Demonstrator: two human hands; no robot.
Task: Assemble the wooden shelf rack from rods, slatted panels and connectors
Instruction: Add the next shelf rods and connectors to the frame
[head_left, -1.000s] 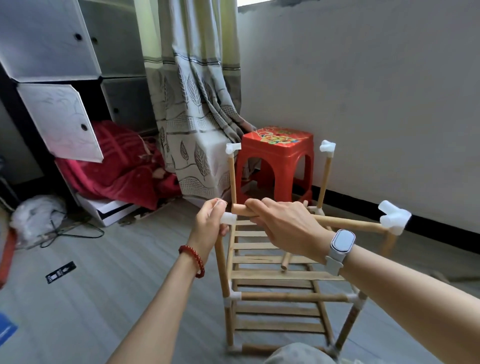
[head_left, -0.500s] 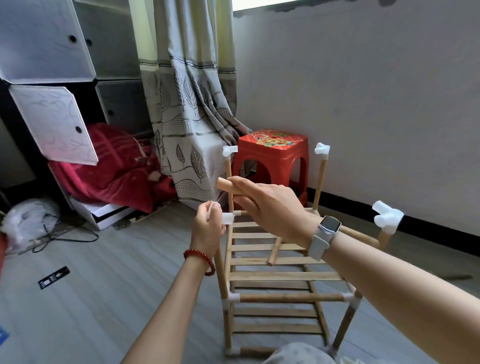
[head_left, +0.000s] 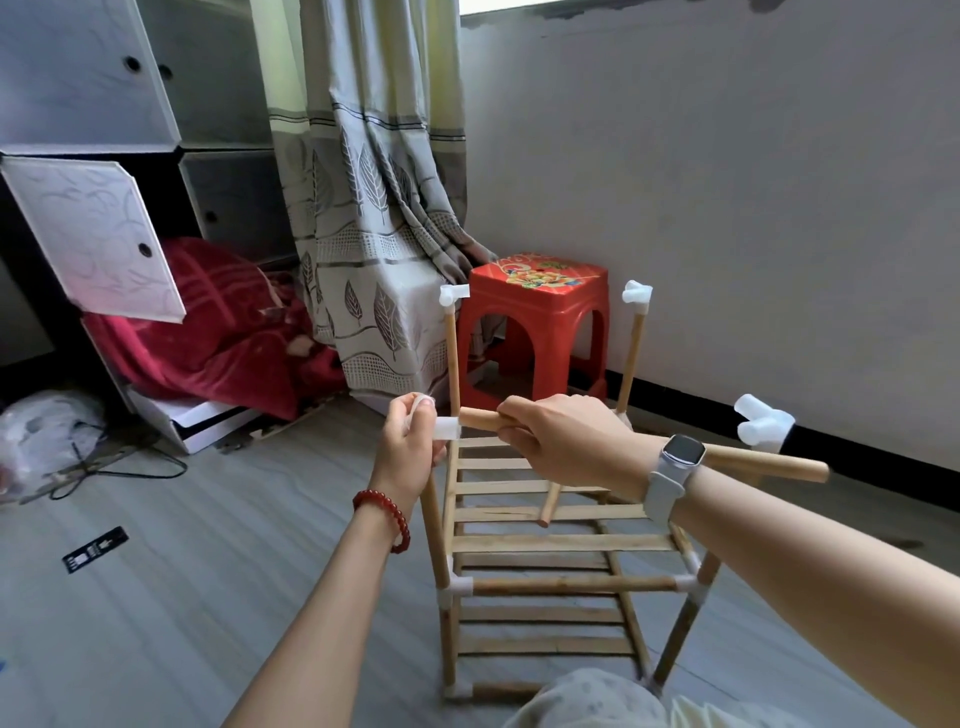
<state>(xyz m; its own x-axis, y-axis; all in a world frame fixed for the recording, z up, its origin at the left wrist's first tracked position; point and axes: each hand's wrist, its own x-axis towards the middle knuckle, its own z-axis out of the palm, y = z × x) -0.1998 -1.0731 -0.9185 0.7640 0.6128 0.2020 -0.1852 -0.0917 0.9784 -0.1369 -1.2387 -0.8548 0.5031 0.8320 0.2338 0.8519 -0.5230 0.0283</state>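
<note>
At centre frame of the head view, your left hand (head_left: 410, 447) rises from the lower edge on an outstretched forearm, wrist bent slightly, fingers curled around the white connector (head_left: 448, 427) that caps the near-left upright of the shelf rack (head_left: 550, 545). A red bead bracelet (head_left: 385, 514) circles that wrist.

Right of centre, your right hand (head_left: 566, 439) reaches in from the lower right, palm down, knuckles up, fingers wrapped over a wooden rod (head_left: 480, 419). The rod's left end sits just at the mouth of the connector; whether it is seated inside cannot be told. Its far end (head_left: 779, 465) juts out past your wrist toward the right edge. A second, shorter rod (head_left: 549, 503) hangs down from under the same hand. A white smartwatch (head_left: 678, 457) sits on that wrist.

Lower centre, the rack stands on the grey floor (head_left: 182, 597), two slatted panels in place, three more white connectors topping the other uprights.

Behind the rack: red plastic stool (head_left: 540, 291), leaf-patterned curtain (head_left: 374, 208).
</note>
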